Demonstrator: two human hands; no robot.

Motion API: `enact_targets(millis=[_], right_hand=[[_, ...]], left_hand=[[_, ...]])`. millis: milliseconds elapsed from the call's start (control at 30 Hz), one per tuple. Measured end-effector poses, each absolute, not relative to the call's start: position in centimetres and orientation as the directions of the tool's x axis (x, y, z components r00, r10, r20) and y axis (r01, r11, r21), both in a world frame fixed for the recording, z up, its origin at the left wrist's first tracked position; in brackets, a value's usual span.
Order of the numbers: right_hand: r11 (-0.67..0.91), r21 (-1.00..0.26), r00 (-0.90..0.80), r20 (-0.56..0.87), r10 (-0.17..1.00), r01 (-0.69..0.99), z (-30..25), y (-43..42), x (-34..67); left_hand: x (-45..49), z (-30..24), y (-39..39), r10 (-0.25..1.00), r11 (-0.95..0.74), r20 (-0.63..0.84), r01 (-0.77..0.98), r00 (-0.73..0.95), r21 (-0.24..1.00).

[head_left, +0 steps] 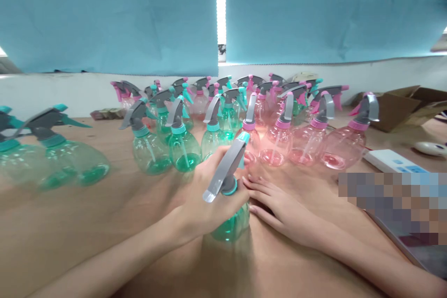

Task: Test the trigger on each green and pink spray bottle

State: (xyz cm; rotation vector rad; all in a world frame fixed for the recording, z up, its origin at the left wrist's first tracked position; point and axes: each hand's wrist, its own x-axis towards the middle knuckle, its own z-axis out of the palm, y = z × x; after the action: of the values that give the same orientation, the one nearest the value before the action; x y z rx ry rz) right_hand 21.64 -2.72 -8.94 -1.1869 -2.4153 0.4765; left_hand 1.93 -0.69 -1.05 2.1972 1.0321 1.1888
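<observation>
A clear green spray bottle (229, 228) with a grey-and-teal trigger head stands upright in front of me. My left hand (200, 198) is wrapped round it just below the teal collar, its far fingers hidden behind the bottle. Beside it on the right, my right hand (282, 207) rests low over the table with fingers stretched out, fingertips close to the bottle. Whether they touch it I cannot tell. Just beyond my hands, a green spray bottle (185, 151) and a pink spray bottle (277, 149) stand in a row with several others.
More green bottles (75, 163) stand at the left on the wooden table (139, 223). At the right are a cardboard box (398, 107), a white-and-blue box (394, 160), a white computer mouse (429, 149) and a partly pixelated flat device (401, 237). Blue blinds (111, 18) hang behind.
</observation>
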Motion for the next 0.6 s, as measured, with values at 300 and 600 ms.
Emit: enact_targets(millis=[300, 600], right_hand=[[0.575, -0.489, -0.551, 0.209, 0.808, 0.656, -9.08, -2.69, 21.67], [0.610, -0.468, -0.570, 0.243, 0.785, 0.640, -9.14, -2.55, 21.56]], left_hand=[[1.46, -1.02, -0.77, 0.763, -0.644, 0.517, 0.391, 0.387, 0.658], [1.97, -0.70, -0.75, 0.787, -0.616, 0.480, 0.443, 0.389, 0.651]])
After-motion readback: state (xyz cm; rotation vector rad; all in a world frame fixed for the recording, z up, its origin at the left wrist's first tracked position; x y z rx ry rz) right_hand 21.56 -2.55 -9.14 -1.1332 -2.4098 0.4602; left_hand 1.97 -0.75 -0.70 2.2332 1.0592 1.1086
